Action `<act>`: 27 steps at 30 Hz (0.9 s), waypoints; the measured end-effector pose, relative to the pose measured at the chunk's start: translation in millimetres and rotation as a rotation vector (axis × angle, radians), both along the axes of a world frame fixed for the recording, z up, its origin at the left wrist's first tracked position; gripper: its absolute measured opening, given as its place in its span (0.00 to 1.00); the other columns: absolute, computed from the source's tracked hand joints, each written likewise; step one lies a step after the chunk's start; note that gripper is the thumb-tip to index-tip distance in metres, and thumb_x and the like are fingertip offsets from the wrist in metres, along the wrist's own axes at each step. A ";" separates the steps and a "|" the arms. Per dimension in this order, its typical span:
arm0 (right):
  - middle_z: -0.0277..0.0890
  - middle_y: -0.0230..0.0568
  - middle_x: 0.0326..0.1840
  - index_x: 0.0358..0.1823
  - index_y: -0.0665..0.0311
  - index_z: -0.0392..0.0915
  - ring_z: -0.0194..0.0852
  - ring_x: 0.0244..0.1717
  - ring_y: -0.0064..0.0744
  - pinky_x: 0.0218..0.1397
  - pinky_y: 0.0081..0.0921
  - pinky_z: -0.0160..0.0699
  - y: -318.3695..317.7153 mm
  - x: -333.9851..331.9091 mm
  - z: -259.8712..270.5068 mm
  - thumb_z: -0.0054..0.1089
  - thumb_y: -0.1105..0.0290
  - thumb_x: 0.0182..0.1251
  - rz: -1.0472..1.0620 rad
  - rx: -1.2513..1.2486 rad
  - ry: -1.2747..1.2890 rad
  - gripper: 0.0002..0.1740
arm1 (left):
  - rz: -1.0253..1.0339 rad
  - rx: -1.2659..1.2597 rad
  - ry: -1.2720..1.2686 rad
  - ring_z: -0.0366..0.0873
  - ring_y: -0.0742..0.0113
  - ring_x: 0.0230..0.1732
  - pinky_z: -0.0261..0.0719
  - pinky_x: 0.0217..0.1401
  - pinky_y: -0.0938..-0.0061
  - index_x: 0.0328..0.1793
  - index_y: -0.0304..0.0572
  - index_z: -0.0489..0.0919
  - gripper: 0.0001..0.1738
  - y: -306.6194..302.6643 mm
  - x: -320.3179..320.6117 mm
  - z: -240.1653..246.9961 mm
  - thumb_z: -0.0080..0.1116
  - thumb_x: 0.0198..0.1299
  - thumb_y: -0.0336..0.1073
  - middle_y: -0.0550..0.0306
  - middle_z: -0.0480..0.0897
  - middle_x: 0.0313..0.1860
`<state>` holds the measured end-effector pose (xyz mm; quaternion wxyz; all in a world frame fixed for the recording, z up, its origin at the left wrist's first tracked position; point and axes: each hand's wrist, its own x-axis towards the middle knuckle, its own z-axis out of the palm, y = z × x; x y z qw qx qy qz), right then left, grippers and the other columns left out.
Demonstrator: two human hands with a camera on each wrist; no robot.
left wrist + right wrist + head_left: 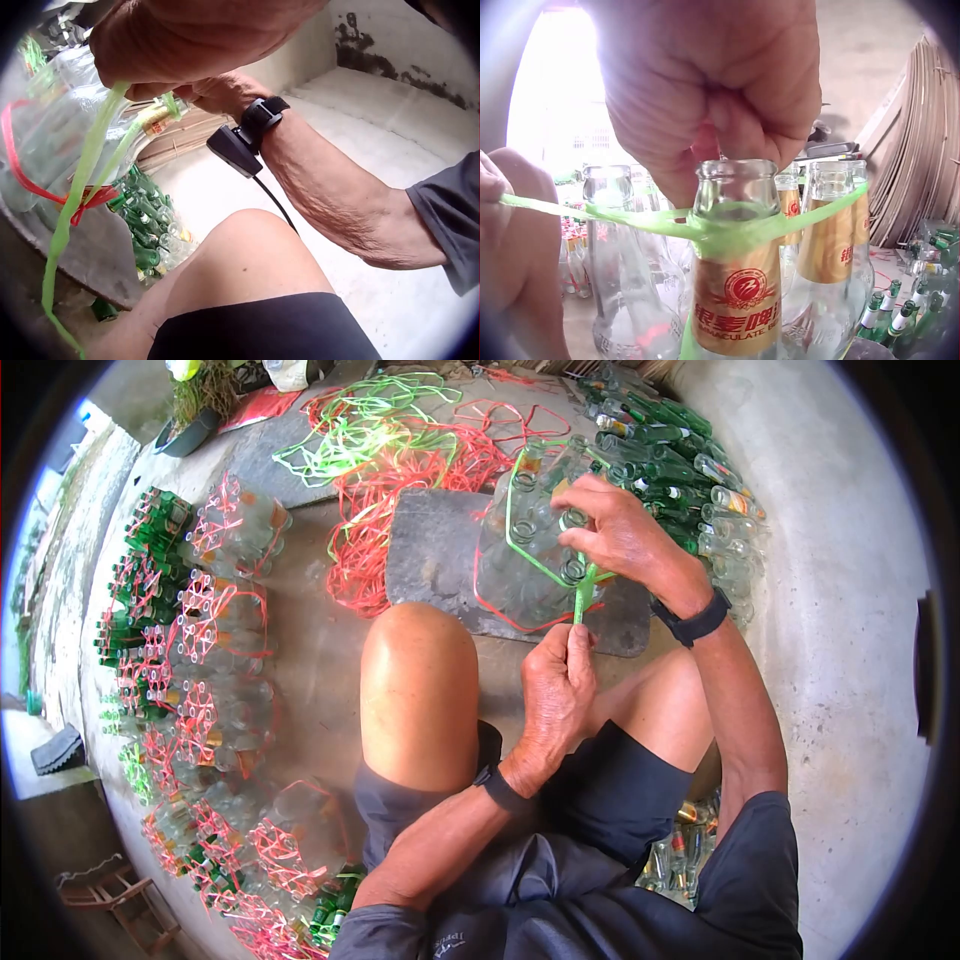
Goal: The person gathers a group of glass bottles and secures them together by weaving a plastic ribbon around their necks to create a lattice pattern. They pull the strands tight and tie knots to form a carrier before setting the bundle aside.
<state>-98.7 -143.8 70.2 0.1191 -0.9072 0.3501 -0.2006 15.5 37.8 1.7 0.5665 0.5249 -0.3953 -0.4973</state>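
Note:
Clear glass beer bottles with gold neck labels stand in a bundle on a dark board. A green plastic strap runs round their necks, and a red strap circles them lower down. My left hand pinches the green strap at the near side of the bundle, where it is drawn out tight; a loose tail hangs below that hand in the left wrist view. Over the bundle, my right hand has thumb and fingers curled about a bottle neck; its fingertips are partly hidden behind the front bottle.
A tangle of red and green straps lies beyond the board. Bundled bottles stand in rows at the left. Loose green and clear bottles lie piled at the back right, beside a pale wall.

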 end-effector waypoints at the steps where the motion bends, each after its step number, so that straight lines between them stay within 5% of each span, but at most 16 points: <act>1: 0.84 0.56 0.48 0.46 0.70 0.84 0.86 0.45 0.57 0.52 0.45 0.85 6.1 0.8 6.7 0.71 0.73 0.61 -0.076 0.064 -0.065 0.13 | -0.016 0.017 0.018 0.66 0.81 0.26 0.67 0.28 0.74 0.45 0.33 0.84 0.19 0.3 0.9 -0.1 0.53 0.86 0.40 0.68 0.73 0.24; 3: 0.83 0.56 0.49 0.47 0.70 0.84 0.86 0.45 0.57 0.51 0.43 0.85 19.8 0.4 15.5 0.71 0.73 0.62 -0.152 0.130 -0.130 0.13 | -0.032 0.035 0.036 0.65 0.81 0.26 0.67 0.28 0.74 0.46 0.33 0.84 0.18 0.4 2.9 2.7 0.52 0.86 0.40 0.69 0.72 0.24; 6: 0.85 0.56 0.41 0.47 0.70 0.85 0.86 0.38 0.55 0.45 0.42 0.85 49.3 -2.5 23.7 0.71 0.72 0.66 -0.242 -0.146 -0.171 0.12 | -0.037 0.037 0.038 0.65 0.81 0.27 0.66 0.29 0.74 0.47 0.33 0.84 0.18 0.0 5.7 9.8 0.52 0.87 0.39 0.69 0.71 0.24; 8: 0.84 0.54 0.30 0.41 0.71 0.85 0.85 0.30 0.53 0.38 0.43 0.83 76.7 -4.1 29.5 0.72 0.69 0.69 -0.424 0.299 -0.113 0.11 | -0.025 -0.004 0.013 0.64 0.81 0.28 0.65 0.30 0.75 0.46 0.32 0.83 0.18 0.3 5.5 10.5 0.51 0.87 0.38 0.69 0.72 0.25; 13: 0.79 0.53 0.23 0.29 0.72 0.82 0.81 0.24 0.46 0.31 0.41 0.76 102.7 -9.3 -10.9 0.72 0.62 0.72 -0.363 0.529 -0.224 0.19 | -0.071 -0.003 0.075 0.68 0.77 0.29 0.71 0.32 0.72 0.48 0.33 0.82 0.15 0.5 5.9 11.3 0.52 0.86 0.36 0.64 0.75 0.27; 15: 0.73 0.33 0.21 0.32 0.73 0.82 0.65 0.26 0.17 0.28 0.28 0.69 102.2 -9.9 -16.4 0.69 0.66 0.76 -0.373 0.562 -0.182 0.17 | -0.112 0.049 0.121 0.69 0.78 0.30 0.71 0.33 0.73 0.48 0.32 0.82 0.15 1.8 5.8 12.0 0.52 0.86 0.36 0.65 0.76 0.28; 17: 0.67 0.32 0.20 0.30 0.73 0.78 0.63 0.28 0.14 0.28 0.28 0.65 102.2 -9.4 -19.8 0.69 0.66 0.76 -0.389 0.578 -0.247 0.18 | -0.120 0.023 0.086 0.68 0.79 0.31 0.70 0.33 0.74 0.47 0.33 0.82 0.14 0.4 6.3 8.6 0.53 0.85 0.36 0.66 0.76 0.29; 20: 0.70 0.40 0.21 0.29 0.73 0.76 0.66 0.24 0.22 0.28 0.32 0.66 101.6 -12.6 -22.1 0.69 0.68 0.73 -0.390 0.482 -0.176 0.17 | -0.213 0.034 0.041 0.70 0.79 0.31 0.69 0.32 0.74 0.46 0.33 0.82 0.20 -2.4 13.6 5.6 0.50 0.86 0.43 0.67 0.75 0.28; 22: 0.76 0.51 0.24 0.29 0.72 0.75 0.73 0.22 0.44 0.29 0.42 0.70 105.6 -12.6 -22.4 0.66 0.71 0.71 -0.391 0.313 -0.131 0.14 | -0.237 0.123 0.065 0.74 0.76 0.32 0.74 0.34 0.73 0.46 0.33 0.82 0.22 -11.4 21.8 14.2 0.49 0.85 0.45 0.64 0.77 0.30; 23: 0.76 0.51 0.24 0.29 0.72 0.75 0.73 0.22 0.44 0.29 0.42 0.70 107.7 -12.6 -23.8 0.66 0.71 0.71 -0.397 0.313 -0.140 0.14 | -0.253 0.213 0.098 0.78 0.72 0.33 0.78 0.37 0.72 0.46 0.33 0.82 0.23 -17.6 24.6 17.3 0.49 0.85 0.47 0.62 0.79 0.31; 25: 0.81 0.55 0.30 0.32 0.70 0.78 0.78 0.29 0.64 0.33 0.51 0.75 110.6 -12.0 -26.4 0.64 0.73 0.70 -0.373 0.116 -0.140 0.09 | -0.283 0.162 0.120 0.84 0.66 0.38 0.86 0.44 0.68 0.46 0.32 0.83 0.25 -31.9 23.9 12.5 0.48 0.85 0.49 0.56 0.82 0.37; 27: 0.82 0.55 0.30 0.30 0.68 0.78 0.81 0.32 0.65 0.37 0.54 0.79 112.4 -8.5 -26.7 0.63 0.72 0.69 -0.376 0.080 -0.148 0.09 | -0.233 0.316 0.345 0.86 0.64 0.40 0.89 0.48 0.65 0.51 0.31 0.84 0.25 -37.7 15.1 19.8 0.49 0.85 0.49 0.54 0.84 0.42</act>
